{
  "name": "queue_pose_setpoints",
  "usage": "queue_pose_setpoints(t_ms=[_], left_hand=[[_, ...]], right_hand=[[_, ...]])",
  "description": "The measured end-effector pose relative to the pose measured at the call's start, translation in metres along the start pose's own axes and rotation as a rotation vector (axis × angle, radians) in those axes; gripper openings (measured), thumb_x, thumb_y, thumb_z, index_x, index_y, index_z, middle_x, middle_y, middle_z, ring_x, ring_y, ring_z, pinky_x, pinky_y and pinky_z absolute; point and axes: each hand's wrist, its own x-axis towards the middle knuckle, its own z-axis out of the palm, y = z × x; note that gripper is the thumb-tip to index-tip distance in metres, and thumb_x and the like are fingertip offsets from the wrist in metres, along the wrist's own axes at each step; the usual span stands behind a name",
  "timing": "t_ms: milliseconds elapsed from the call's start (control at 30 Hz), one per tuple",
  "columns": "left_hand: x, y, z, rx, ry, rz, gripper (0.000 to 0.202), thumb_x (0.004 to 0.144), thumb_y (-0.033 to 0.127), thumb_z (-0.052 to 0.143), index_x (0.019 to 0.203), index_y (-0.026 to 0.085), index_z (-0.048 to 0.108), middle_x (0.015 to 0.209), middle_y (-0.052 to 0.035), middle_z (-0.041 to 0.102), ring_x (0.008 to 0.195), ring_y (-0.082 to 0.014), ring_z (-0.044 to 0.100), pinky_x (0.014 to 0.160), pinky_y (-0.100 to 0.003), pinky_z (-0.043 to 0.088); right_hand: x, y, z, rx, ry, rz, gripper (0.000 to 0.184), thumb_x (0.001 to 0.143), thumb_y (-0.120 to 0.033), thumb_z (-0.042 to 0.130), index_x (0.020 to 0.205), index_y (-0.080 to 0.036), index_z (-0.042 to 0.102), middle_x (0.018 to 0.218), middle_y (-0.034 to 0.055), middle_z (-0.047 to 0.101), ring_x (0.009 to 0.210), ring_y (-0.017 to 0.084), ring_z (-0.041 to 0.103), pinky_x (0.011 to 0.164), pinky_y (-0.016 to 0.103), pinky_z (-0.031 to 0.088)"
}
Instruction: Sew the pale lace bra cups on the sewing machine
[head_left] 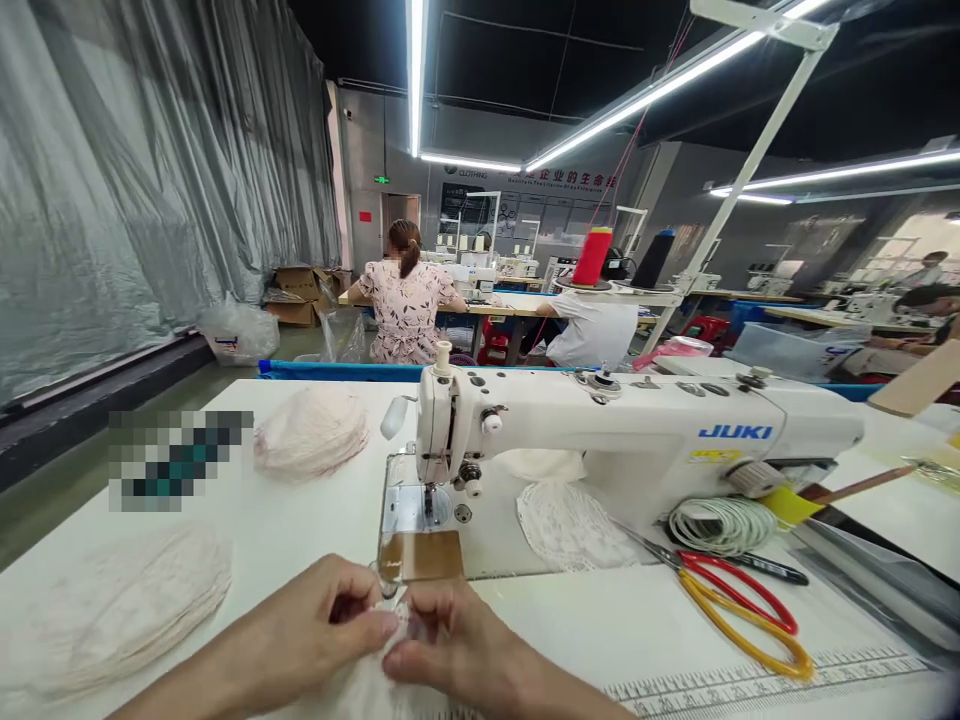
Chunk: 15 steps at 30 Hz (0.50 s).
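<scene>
My left hand (pixel 334 625) and my right hand (pixel 457 640) pinch a piece of white lace fabric (pixel 367 685) between them, in front of the sewing machine (pixel 645 430). The cloth hangs down toward the table's near edge, and its lower part runs out of view. Just beyond my fingertips lie the machine's brown plate (pixel 424 555) and its needle area (pixel 429 500). A stack of pale lace pieces (pixel 127 600) rests left of my left hand. Farther back is a second stack (pixel 311 430). More lace (pixel 574 525) lies under the machine arm.
Right of my hands are scissors (pixel 742 610) with red and yellow handles, a black pen (pixel 776 570), a coil of pale cord (pixel 720 525) and a ruler strip (pixel 765 685). Thread cones (pixel 592 257) stand behind the machine. Other people (pixel 409 300) sit at tables beyond.
</scene>
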Motion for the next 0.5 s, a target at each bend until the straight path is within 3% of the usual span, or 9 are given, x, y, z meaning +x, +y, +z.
queue_pose_setpoints(t_ms=[100, 233, 300, 400, 500], left_hand=[[-0.038, -0.003, 0.005, -0.101, -0.045, 0.058, 0.039, 0.08, 0.056, 0.049, 0.068, 0.019, 0.053, 0.073, 0.0028, 0.047, 0.069, -0.0143, 0.04, 0.063, -0.022, 0.032], [-0.063, -0.012, 0.027, -0.25, -0.059, 0.058, 0.044, 0.075, 0.063, 0.053, 0.083, 0.02, 0.061, 0.095, -0.0013, 0.058, 0.089, -0.0207, 0.049, 0.079, -0.026, 0.036], [-0.067, -0.017, 0.042, -0.315, -0.047, 0.014, 0.048, 0.069, 0.065, 0.061, 0.084, 0.019, 0.061, 0.083, -0.0003, 0.058, 0.081, -0.0192, 0.05, 0.073, -0.025, 0.037], [-0.071, -0.021, 0.065, -0.428, -0.077, 0.032, 0.051, 0.066, 0.067, 0.063, 0.072, 0.016, 0.055, 0.063, 0.0037, 0.048, 0.063, -0.0128, 0.041, 0.059, -0.022, 0.032], [-0.082, -0.024, 0.085, -0.642, -0.101, 0.027, 0.052, 0.066, 0.066, 0.065, 0.072, 0.015, 0.053, 0.066, 0.0021, 0.051, 0.063, -0.0116, 0.04, 0.058, -0.021, 0.03]], right_hand=[[-0.017, -0.013, 0.006, 0.213, -0.161, 0.098, 0.041, 0.052, -0.042, 0.083, 0.063, -0.014, 0.054, 0.056, -0.0073, 0.044, 0.056, 0.006, 0.035, 0.051, 0.019, 0.025], [-0.044, -0.018, 0.014, 0.226, -0.229, 0.168, 0.045, 0.045, -0.042, 0.086, 0.066, -0.012, 0.058, 0.057, -0.0072, 0.048, 0.054, 0.004, 0.036, 0.05, 0.019, 0.024], [-0.055, -0.017, 0.018, 0.213, -0.243, 0.175, 0.045, 0.046, -0.043, 0.085, 0.067, -0.012, 0.06, 0.057, -0.0071, 0.049, 0.054, 0.004, 0.038, 0.049, 0.018, 0.026], [-0.072, -0.011, 0.02, 0.218, -0.276, 0.202, 0.047, 0.044, -0.044, 0.085, 0.069, -0.011, 0.062, 0.06, -0.0054, 0.054, 0.055, 0.005, 0.043, 0.053, 0.018, 0.033], [-0.089, 0.0, 0.016, 0.188, -0.3, 0.193, 0.047, 0.047, -0.047, 0.083, 0.073, -0.011, 0.066, 0.065, -0.0028, 0.058, 0.057, 0.007, 0.046, 0.057, 0.019, 0.037]])
